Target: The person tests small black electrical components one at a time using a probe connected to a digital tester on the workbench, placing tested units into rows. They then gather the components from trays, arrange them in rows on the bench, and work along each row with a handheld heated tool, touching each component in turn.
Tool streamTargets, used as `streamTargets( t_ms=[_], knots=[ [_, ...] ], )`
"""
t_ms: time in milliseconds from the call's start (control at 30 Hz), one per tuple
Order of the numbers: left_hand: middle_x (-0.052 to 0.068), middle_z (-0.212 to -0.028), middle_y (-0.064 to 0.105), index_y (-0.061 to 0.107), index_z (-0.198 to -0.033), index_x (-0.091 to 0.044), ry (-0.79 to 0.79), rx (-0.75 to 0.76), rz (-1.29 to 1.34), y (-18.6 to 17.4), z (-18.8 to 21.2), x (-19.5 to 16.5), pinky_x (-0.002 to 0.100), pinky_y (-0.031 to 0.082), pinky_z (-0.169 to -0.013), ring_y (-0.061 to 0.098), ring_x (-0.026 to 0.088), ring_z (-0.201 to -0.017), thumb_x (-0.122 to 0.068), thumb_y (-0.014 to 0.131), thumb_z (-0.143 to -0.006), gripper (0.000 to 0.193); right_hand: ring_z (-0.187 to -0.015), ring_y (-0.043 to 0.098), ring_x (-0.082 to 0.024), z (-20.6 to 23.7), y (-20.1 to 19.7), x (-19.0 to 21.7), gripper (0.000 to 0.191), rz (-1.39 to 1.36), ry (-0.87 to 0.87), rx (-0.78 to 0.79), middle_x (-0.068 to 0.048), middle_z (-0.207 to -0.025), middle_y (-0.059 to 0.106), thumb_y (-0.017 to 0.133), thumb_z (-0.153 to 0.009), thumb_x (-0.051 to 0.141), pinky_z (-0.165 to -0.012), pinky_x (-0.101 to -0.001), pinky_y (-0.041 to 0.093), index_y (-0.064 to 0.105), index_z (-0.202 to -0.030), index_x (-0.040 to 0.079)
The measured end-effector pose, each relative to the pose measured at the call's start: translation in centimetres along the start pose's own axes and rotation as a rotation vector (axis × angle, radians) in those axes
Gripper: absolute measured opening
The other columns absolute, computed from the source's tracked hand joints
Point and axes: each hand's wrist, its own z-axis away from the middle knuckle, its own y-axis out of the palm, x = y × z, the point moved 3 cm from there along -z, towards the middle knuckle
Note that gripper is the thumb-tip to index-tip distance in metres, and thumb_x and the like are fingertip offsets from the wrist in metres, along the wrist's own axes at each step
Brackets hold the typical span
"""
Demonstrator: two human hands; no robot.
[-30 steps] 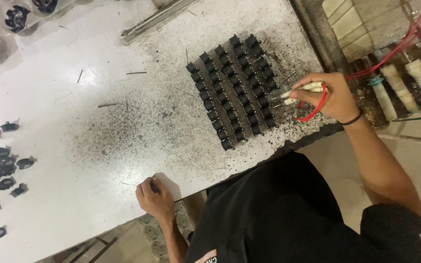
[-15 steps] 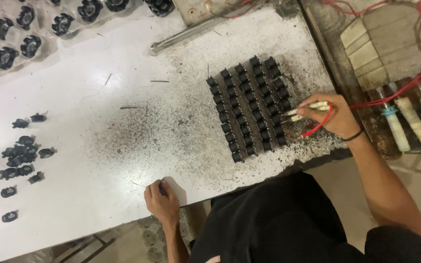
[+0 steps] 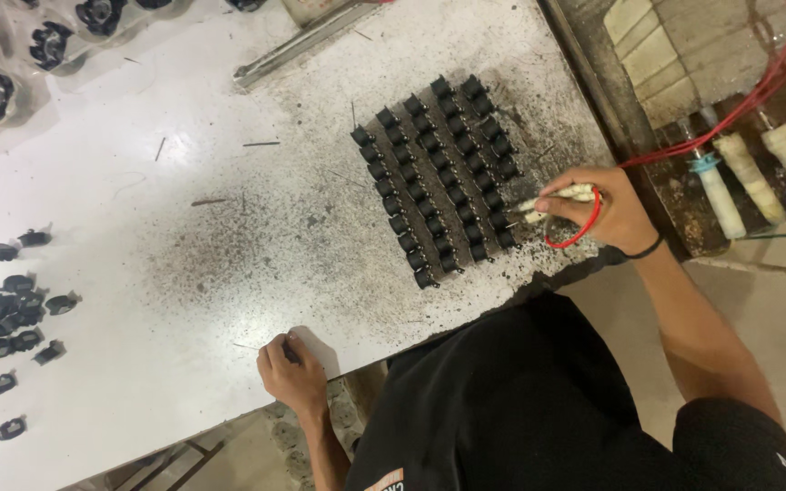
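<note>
At three o'clock on worktop [image 3: 229, 227]: right hand [image 3: 607, 214] pinching probes [image 3: 557, 195], testing switches [image 3: 438, 177]; next, steady tip contact. Left hand [image 3: 293, 373] closed on edge.

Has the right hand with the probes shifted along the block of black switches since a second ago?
Yes. The right hand and its probes have moved toward the near end of the switch block, a few rows closer to the person.

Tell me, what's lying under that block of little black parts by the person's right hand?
The block of black parts sits on the white table, on a patch speckled with dark grime. The surface directly beneath is covered. The right hand holds pale probes at its edge.
</note>
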Motion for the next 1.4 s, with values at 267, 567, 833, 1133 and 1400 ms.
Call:
streamTargets(
  t_ms=[267, 567, 833, 1133, 1400],
  knots=[
    [0.011, -0.090, 0.062, 0.070, -0.102, -0.001, 0.027, -0.031, -0.026, 0.3, -0.5, 0.6, 0.042, 0.048, -0.071, 0.058, 0.029, -0.081, -0.012, 0.069, -0.100, 0.012, -0.080, 0.068, -0.010, -1.2, 0.2, 1.0, 0.019, 0.045, -0.051, 0.002, -0.006, -0.089, 0.076, 0.084, -0.085, 0.009, -0.072, -0.0244, 0.052, 0.077, -0.101, 0.001],
    [0.010, -0.093, 0.061, 0.070, -0.111, 0.002, -0.006, 0.030, 0.094, 0.5, 0.8, 1.4, 0.036, 0.050, -0.068, 0.060, 0.022, -0.077, -0.014, 0.071, -0.100, 0.019, -0.079, 0.073, -0.013, 2.7, -1.1, 3.2, 0.018, 0.134, -0.060, 0.016, -0.009, -0.090, 0.077, 0.083, -0.085, 0.011, -0.070, -0.0258, 0.054, 0.076, -0.099, 0.001],
    [0.011, -0.092, 0.064, 0.071, -0.107, 0.001, 0.014, 0.001, 0.047, 0.1, 0.2, 0.3, 0.037, 0.051, -0.068, 0.061, 0.022, -0.078, -0.010, 0.073, -0.098, 0.015, -0.077, 0.073, -0.014, 2.0, 0.2, 3.6, 0.017, 0.131, -0.061, 0.025, -0.010, -0.088, 0.077, 0.082, -0.086, 0.011, -0.068, -0.0254, 0.054, 0.076, -0.098, 0.001],
    [0.011, -0.092, 0.064, 0.072, -0.106, 0.001, -0.007, 0.009, 0.048, 0.0, 0.2, -0.1, 0.036, 0.051, -0.068, 0.062, 0.022, -0.078, -0.011, 0.073, -0.098, 0.014, -0.074, 0.075, -0.015, 1.5, 2.5, 4.8, 0.017, 0.091, -0.164, 0.131, -0.008, -0.087, 0.078, 0.082, -0.084, 0.013, -0.063, -0.0268, 0.055, 0.076, -0.096, 0.003],
    [0.010, -0.091, 0.064, 0.073, -0.105, 0.000, 0.004, 0.008, 0.031, 0.2, 0.0, 0.2, 0.036, 0.050, -0.067, 0.062, 0.023, -0.078, -0.012, 0.073, -0.098, 0.013, -0.072, 0.074, -0.014, 0.7, 2.6, 4.7, 0.019, 0.132, -0.182, 0.173, -0.008, -0.085, 0.077, 0.083, -0.083, 0.014, -0.062, -0.0267, 0.054, 0.076, -0.097, 0.002]
  ],
)
